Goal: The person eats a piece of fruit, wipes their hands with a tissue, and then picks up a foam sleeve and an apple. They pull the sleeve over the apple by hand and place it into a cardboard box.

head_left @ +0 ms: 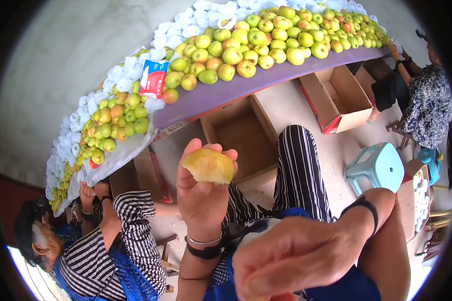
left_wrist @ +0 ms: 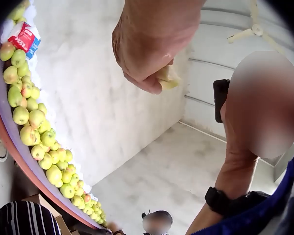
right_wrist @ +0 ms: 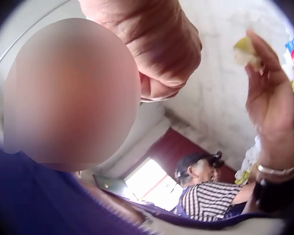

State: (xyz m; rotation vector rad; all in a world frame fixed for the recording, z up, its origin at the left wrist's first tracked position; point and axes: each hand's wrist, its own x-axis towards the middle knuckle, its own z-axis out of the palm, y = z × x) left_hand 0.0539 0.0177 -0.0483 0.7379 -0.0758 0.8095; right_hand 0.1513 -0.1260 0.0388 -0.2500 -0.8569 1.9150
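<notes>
My left hand (head_left: 202, 200) is raised and pinches a piece of apple (head_left: 209, 166) with yellow-green skin and a rough pale edge, thumb below it and fingers behind. The same apple piece (right_wrist: 246, 52) shows between thumb and fingers in the right wrist view. Close to the head camera, my right hand (head_left: 291, 253) appears large and blurred, its fingers bent and thumb pointing down at the bottom edge. In the right wrist view my right hand (right_wrist: 161, 49) is right beside the blurred face. I cannot tell whether its hidden fingertips hold something.
Many green apples (head_left: 231, 56) and white foam nets (head_left: 201, 15) cover the purple-edged table (head_left: 266, 78), with a red-blue packet (head_left: 153, 79) among them. Cardboard boxes (head_left: 241, 130) stand below. A blue stool (head_left: 381, 165) is at the right. People sit at left (head_left: 100, 251) and right (head_left: 427, 105).
</notes>
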